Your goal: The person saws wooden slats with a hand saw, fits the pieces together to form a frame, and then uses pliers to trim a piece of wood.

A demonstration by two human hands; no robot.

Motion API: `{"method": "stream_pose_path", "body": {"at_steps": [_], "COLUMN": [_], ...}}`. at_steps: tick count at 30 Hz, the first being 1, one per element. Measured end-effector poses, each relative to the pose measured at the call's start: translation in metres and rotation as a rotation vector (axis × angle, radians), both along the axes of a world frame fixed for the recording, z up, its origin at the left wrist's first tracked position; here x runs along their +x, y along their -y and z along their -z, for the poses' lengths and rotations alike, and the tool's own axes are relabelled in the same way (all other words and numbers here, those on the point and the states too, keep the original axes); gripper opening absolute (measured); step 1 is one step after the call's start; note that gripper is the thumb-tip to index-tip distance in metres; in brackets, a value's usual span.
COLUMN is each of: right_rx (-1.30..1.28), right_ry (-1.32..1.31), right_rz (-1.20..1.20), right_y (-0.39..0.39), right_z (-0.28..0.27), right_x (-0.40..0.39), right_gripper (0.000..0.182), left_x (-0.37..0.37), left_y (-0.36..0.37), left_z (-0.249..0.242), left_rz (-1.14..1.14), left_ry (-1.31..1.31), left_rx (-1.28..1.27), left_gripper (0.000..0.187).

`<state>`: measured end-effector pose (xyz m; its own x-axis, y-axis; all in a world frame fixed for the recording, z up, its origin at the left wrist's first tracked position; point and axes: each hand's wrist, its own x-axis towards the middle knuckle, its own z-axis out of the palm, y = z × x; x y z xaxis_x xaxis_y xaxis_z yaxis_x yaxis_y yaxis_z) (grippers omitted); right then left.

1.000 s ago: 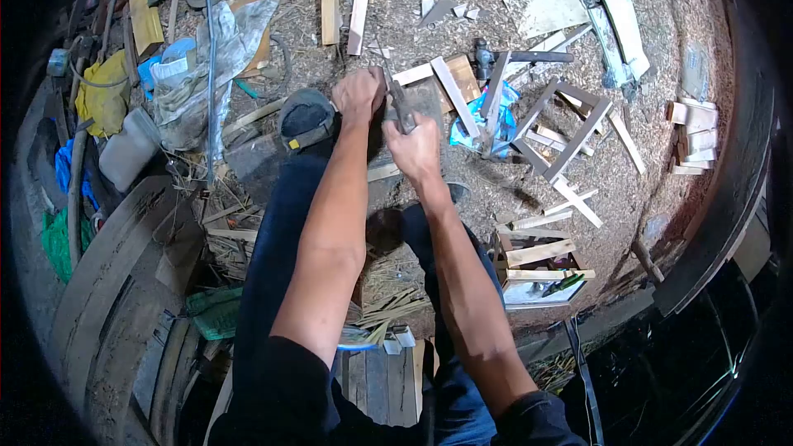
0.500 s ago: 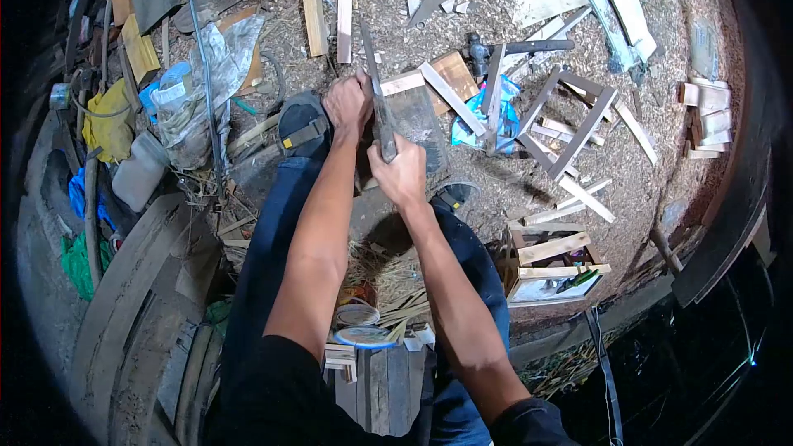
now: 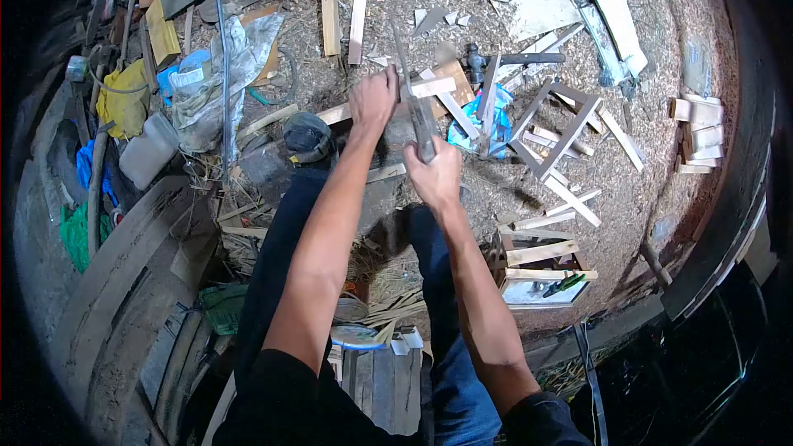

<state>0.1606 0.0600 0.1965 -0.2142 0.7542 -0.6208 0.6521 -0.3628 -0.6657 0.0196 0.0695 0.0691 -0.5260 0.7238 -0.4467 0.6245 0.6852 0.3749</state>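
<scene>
My right hand [image 3: 435, 172] is wrapped round the handle end of a hand saw [image 3: 419, 107], whose long grey blade points away from me and narrows toward its tip. Crosswise beneath the blade lies a pale wooden strip [image 3: 334, 113]. Closed over that strip, my left hand [image 3: 374, 102] grips it just left of the saw. The strip's other end [image 3: 436, 87] shows to the right of the blade. Part of the strip is hidden behind my left fingers.
Right of the saw lie a hammer [image 3: 520, 59], blue plastic [image 3: 465, 125] and a wooden frame [image 3: 570, 144]. Nearer me stands a wooden box [image 3: 549, 289] with green-handled pliers [image 3: 564, 284]. Scrap and plastic sheeting [image 3: 201, 107] clutter the left. Two strips [image 3: 360, 4] lie ahead.
Both hands and the saw have shifted right in view. The wooden strip now shows on both sides of the blade. The legs have moved, and the view has turned slightly.
</scene>
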Motion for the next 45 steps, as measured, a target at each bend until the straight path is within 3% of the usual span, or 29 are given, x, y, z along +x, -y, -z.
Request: {"method": "stream_pose_path", "body": {"at_steps": [3,5,9,13,15,19,23,25,27,29,31,33,35,37,41,43,45], "right_rx": [-0.019,-0.013,-0.030,-0.133,-0.116,-0.042,-0.068,-0.059,-0.003,-0.017,-0.093,-0.063,-0.003,-0.007,-0.018,0.006,-0.120], "right_ry": [0.020,0.000,-0.016,-0.082,-0.076,-0.122,-0.104,-0.073,-0.120,-0.119,-0.058,-0.074,-0.104,-0.096,-0.075,-0.033,-0.040], "right_rz": [0.031,0.099,0.033,0.094,0.111,0.185,0.116,0.135,0.123,0.134,0.036,0.015,-0.013,-0.034,-0.052,-0.048,-0.055], "right_y": [0.002,0.002,0.000,0.013,0.020,0.005,-0.002,-0.002,-0.001,-0.001,-0.002,0.000,0.003,0.001,0.005,0.001,-0.008], "right_z": [0.006,0.009,0.018,0.018,0.026,0.038,0.037,0.035,0.034,0.037,0.041,0.047,0.053,0.051,0.053,0.053,0.048], "right_x": [0.026,0.043,0.074,0.072,0.061,0.053,0.057,0.057,0.061,0.066,0.075,0.081,0.081,0.080,0.077,0.073,0.068], "right_gripper": [0.026,0.025,0.025,0.025,0.026,0.028,0.028,0.027,0.029,0.030,0.031,0.031,0.030,0.030,0.031,0.031,0.034], "left_x": [0.031,0.051,0.078,0.072,0.070,0.064,0.061,0.063,0.067,0.067,0.071,0.074,0.068,0.065,0.064,0.068,0.062], "left_y": [0.000,0.014,0.019,0.020,0.020,0.029,0.038,0.043,0.046,0.043,0.035,0.035,0.042,0.038,0.023,0.015,0.013], "left_z": [-0.001,0.031,0.034,0.024,0.024,0.023,0.006,-0.005,-0.014,-0.013,-0.020,-0.018,-0.011,-0.010,0.001,0.025,0.057], "left_rz": [-0.016,0.043,-0.020,0.147,0.200,0.253,0.384,0.388,0.462,0.453,0.432,0.410,0.530,0.524,0.294,-0.025,0.036], "left_ry": [0.029,-0.092,-0.084,-0.111,-0.177,-0.070,-0.339,-0.253,-0.238,-0.238,-0.150,-0.154,-0.247,-0.219,0.063,-0.064,-0.189], "left_rx": [-0.007,0.230,0.201,0.072,0.137,0.211,0.076,0.049,-0.153,-0.140,-0.324,-0.333,-0.082,-0.035,0.007,0.252,0.399], "left_gripper": [0.048,0.043,0.041,0.037,0.036,0.032,0.030,0.029,0.031,0.032,0.030,0.025,0.022,0.019,0.021,0.021,0.027]}}
